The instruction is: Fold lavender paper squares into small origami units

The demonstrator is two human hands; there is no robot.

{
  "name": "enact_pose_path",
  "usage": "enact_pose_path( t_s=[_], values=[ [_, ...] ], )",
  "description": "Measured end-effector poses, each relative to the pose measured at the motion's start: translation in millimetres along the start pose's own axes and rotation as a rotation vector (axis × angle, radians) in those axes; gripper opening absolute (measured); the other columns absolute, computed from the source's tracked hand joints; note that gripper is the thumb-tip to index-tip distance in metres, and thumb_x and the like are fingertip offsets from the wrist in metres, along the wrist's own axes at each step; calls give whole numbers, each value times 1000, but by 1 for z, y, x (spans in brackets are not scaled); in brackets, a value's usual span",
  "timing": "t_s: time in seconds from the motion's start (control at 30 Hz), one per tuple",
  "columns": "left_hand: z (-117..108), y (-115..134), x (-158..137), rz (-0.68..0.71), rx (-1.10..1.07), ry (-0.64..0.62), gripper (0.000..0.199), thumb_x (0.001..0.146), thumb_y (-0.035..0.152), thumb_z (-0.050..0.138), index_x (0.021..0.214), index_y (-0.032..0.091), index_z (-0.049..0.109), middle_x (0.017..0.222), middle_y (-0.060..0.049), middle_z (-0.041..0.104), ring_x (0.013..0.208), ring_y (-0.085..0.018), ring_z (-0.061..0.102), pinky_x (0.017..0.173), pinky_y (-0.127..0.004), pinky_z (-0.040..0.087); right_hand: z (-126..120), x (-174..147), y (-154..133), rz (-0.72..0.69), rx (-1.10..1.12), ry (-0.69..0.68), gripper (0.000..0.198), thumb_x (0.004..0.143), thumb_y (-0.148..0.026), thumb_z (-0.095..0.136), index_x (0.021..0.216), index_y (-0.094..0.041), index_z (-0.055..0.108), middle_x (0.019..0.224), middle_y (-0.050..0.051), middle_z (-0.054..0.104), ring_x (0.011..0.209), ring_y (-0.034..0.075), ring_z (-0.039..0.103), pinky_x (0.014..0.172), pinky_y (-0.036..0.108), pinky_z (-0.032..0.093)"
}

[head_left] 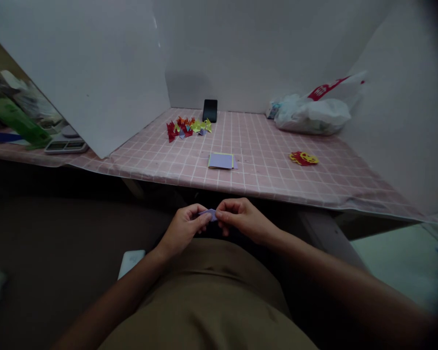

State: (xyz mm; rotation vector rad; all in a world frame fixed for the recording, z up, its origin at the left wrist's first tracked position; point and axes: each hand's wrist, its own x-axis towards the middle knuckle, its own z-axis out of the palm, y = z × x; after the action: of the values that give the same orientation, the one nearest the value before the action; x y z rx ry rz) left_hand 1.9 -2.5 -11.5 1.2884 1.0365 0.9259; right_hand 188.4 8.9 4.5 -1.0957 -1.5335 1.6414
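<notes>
A small piece of folded purple paper (213,214) is pinched between both hands, just in front of the table edge and above the lap. My left hand (188,221) grips its left side with thumb and fingers. On the right side, my right hand (242,218) pinches it with thumb and forefinger, the other fingers curled. The fingertips cover much of the paper. A stack of square paper sheets (221,161), purple on top with yellow beneath, lies on the table beyond the hands. Farther back sits a cluster of small folded paper figures (187,127) in red, orange, yellow and purple.
The pink checked tabletop (259,146) holds a phone (209,110) against the back wall, a white plastic bag (314,114), and a red-yellow bundle (303,158). A white panel (95,63) stands at left, beside a kitchen scale (66,145). A white device (130,261) lies near the left forearm.
</notes>
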Motion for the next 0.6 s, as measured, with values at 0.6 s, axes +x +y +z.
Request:
enact_pose_path(
  t_s=[0.6],
  values=[
    [23, -10, 0, 33, -271, 167, 22, 74, 33, 76, 77, 13, 66, 67, 1, 62, 59, -10, 54, 56, -22, 43, 25, -6, 18, -378, -426, 464, 19, 88, -24, 55, 69, -19, 53, 62, -1, 54, 56, 11, 47, 52, 24, 35]
  ],
)
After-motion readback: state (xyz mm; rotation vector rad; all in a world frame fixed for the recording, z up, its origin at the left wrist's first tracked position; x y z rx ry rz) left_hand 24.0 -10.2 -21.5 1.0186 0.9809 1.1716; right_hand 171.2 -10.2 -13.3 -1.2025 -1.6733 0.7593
